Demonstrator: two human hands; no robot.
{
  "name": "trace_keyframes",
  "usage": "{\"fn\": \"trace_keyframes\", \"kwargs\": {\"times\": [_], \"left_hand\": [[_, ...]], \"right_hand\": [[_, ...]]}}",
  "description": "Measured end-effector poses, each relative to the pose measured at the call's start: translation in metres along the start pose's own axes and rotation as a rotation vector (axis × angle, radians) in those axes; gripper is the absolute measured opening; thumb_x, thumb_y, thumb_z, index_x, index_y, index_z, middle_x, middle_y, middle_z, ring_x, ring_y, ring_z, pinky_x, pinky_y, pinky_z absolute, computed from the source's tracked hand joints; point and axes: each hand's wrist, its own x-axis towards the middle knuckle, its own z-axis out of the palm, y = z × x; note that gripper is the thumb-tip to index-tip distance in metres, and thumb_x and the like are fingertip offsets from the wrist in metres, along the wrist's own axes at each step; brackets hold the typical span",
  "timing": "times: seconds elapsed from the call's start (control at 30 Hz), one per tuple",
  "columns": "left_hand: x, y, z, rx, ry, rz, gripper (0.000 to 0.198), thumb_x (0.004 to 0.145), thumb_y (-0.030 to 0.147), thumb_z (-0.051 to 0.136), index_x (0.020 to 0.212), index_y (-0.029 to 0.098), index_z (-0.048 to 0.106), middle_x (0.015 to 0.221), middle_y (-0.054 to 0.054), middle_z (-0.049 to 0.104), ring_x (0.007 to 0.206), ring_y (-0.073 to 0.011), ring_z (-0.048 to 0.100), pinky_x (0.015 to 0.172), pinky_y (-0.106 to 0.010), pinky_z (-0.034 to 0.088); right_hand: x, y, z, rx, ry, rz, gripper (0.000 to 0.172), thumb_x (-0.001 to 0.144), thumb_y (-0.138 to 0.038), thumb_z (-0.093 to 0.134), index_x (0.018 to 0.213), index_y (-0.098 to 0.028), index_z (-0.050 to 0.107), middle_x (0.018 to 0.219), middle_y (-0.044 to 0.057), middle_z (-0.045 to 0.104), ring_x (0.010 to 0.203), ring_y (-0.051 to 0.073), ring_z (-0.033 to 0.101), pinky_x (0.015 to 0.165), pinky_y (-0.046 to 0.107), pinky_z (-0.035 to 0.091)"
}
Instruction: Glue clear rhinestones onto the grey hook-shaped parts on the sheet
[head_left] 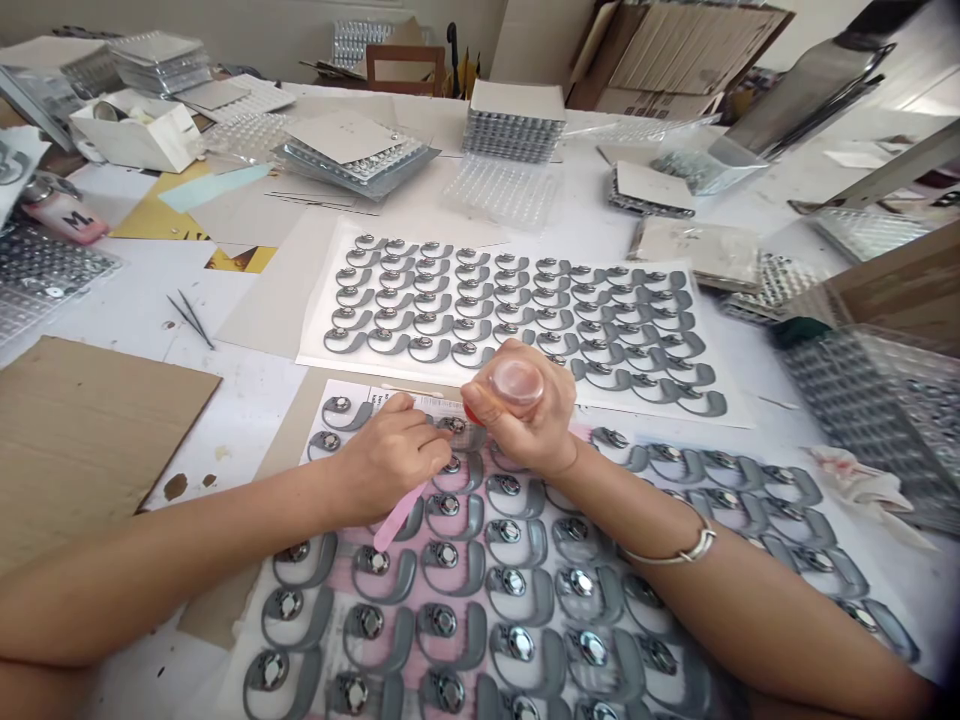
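Note:
My left hand (390, 455) is closed in a pinch on a thin pink stick (397, 515), its tip down among the grey curved pieces with round shiny centres (442, 565) on the near pink-and-white sheet (337, 390). My right hand (525, 415) is wrapped round a small clear bottle (514, 383), tipped over so its round bottom faces me. The bottle's mouth points down at the pieces beside my left fingers. A silver bangle (675, 550) sits on my right wrist.
A second white sheet (315, 340) with several rows of the same grey pieces lies just beyond. Tweezers (191, 318) and a cardboard sheet (90, 440) are at the left. Stacks of clear blister trays (514, 130) and boxes (139, 135) crowd the back and right.

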Motion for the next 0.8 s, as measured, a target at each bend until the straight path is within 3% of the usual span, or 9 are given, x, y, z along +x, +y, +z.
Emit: {"fn": "trace_keyframes", "kwargs": {"times": [0.4, 0.8], "left_hand": [[0.0047, 0.0, -0.0045, -0.015, 0.047, 0.003, 0.034, 0.093, 0.008, 0.042, 0.06, 0.016, 0.046, 0.055, 0.0, 0.052, 0.055, -0.0136, 0.043, 0.063, -0.029, 0.031], [-0.0021, -0.0091, 0.002, -0.136, -0.03, -0.067, 0.025, 0.091, 0.013, 0.044, 0.069, 0.016, 0.056, 0.06, -0.001, 0.061, 0.057, -0.0146, 0.053, 0.065, -0.031, 0.034]], "right_hand": [[-0.0003, 0.0006, -0.0006, -0.028, -0.032, -0.085, 0.015, 0.079, -0.026, 0.066, 0.075, -0.02, 0.053, 0.063, -0.001, 0.054, 0.055, 0.013, 0.05, 0.051, 0.029, 0.042], [0.0023, -0.0033, -0.0011, 0.011, -0.047, -0.123, 0.013, 0.078, -0.02, 0.066, 0.075, -0.02, 0.053, 0.062, 0.0, 0.054, 0.054, 0.013, 0.048, 0.05, 0.028, 0.042]]}}
